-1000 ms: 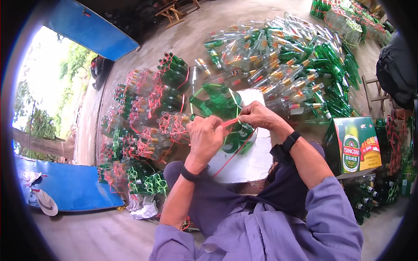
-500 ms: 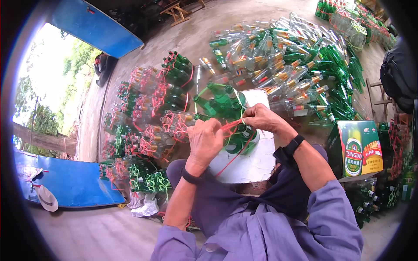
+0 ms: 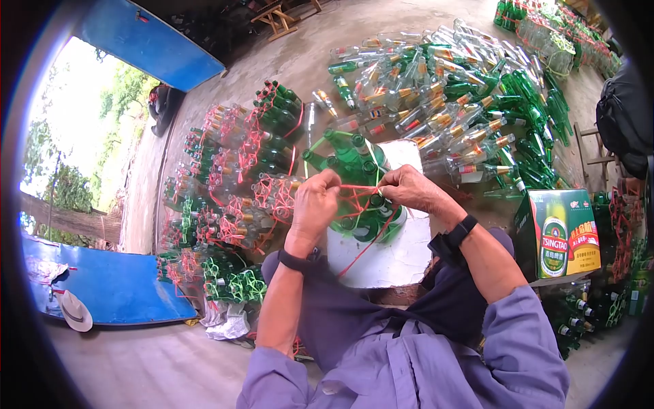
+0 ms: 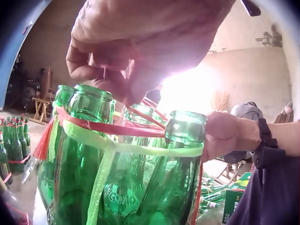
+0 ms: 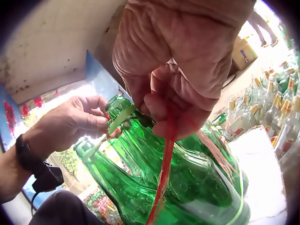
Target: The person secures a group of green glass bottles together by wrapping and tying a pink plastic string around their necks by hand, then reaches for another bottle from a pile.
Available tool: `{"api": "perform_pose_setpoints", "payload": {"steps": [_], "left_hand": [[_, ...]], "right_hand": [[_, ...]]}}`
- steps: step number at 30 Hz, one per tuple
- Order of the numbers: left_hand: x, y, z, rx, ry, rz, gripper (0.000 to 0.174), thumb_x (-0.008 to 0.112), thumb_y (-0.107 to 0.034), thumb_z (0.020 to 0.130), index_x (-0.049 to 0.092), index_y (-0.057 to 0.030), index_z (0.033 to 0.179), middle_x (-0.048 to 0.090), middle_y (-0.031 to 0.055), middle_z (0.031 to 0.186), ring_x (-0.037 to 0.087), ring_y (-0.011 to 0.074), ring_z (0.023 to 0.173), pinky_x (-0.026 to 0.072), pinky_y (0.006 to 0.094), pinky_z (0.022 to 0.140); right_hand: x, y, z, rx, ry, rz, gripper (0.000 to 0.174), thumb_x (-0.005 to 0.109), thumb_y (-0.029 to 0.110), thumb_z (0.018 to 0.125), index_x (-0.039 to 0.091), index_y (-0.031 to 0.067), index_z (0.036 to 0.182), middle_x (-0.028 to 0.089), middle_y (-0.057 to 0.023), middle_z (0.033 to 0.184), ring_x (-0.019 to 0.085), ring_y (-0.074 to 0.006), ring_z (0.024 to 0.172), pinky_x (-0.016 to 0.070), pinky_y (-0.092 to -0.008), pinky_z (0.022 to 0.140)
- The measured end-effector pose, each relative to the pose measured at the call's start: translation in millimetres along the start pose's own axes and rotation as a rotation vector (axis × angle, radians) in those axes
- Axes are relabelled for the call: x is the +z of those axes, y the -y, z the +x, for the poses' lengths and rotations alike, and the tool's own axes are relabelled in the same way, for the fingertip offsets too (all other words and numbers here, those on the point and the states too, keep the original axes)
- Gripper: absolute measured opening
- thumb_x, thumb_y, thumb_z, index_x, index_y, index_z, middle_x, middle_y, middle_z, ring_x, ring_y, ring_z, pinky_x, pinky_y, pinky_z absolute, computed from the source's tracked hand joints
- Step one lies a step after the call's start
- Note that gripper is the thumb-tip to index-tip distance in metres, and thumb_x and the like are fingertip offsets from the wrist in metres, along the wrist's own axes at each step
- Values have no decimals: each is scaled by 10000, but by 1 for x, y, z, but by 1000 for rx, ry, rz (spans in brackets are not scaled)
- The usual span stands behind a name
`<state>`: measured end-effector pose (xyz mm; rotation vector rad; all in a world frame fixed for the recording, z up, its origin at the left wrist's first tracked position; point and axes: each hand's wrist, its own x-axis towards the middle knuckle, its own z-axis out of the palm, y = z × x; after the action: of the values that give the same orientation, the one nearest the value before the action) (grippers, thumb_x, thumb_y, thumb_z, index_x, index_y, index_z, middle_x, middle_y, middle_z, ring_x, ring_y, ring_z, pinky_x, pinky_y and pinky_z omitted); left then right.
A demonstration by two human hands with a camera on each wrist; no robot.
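Observation:
A bundle of green glass bottles (image 3: 344, 151) stands upright on a white slab (image 3: 402, 262) between the person's knees. Around the necks runs a light green plastic strap (image 4: 100, 180), with red plastic string (image 4: 112, 127) tied across beside it. My left hand (image 3: 315, 208) pinches a red strand just above the bottle mouths on the near left. At the bundle's right side, my right hand (image 3: 414, 188) pinches red string between thumb and fingers, and a loose tail (image 5: 162, 180) hangs from it. Several red strands stretch between both hands over the necks.
Bundled bottles (image 3: 225, 174) tied with red and green string crowd the left floor. A large heap of loose clear and green bottles (image 3: 436, 88) lies ahead. To the right stand a Tsingtao beer carton (image 3: 558, 232) and a dark backpack (image 3: 621, 112).
My left hand has drawn back up and slightly left, pulling the red strands out wider between the hands. My right hand has stayed nearly in place over the bundle.

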<state>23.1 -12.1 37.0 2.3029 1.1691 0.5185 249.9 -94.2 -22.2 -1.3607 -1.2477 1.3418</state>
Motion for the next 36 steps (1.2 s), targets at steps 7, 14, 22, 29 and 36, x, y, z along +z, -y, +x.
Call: {"api": "perform_pose_setpoints", "payload": {"steps": [7,14,22,29,36], "left_hand": [[16,17,19,-147,92,-85,145,613,-69,824,730,-28,899,724,193,848,720,344,824,541,399,764],[22,27,12,-147,115,-80,200,597,-89,834,759,-72,949,735,170,858,722,341,807,549,406,762],[19,-28,-28,403,-198,252,475,731,-214,822,649,-40,1256,675,170,1223,558,374,1259,400,469,1068],[59,-33,-23,350,-164,352,567,796,-370,793,667,-75,1261,719,121,1149,565,381,1243,438,512,1017],[58,-38,-23,328,-164,374,510,765,-306,805,684,-75,1253,739,90,1109,589,348,1204,516,473,922]], "right_hand": [[3,2,-3,21,-88,-38,285,644,211,815,748,-53,848,630,-87,635,570,-142,610,501,-337,617],[0,16,-19,46,-180,-124,289,687,185,794,633,-47,630,475,15,540,424,-64,561,377,-295,517],[6,16,-20,74,-234,104,291,704,185,765,591,7,564,455,52,544,389,-43,552,304,-287,465],[2,20,-27,109,-215,178,270,716,162,785,620,24,573,471,73,571,381,-30,554,278,-272,463],[-7,26,-30,133,-246,206,221,726,153,773,674,3,619,517,44,568,396,-43,532,279,-261,469]]}}
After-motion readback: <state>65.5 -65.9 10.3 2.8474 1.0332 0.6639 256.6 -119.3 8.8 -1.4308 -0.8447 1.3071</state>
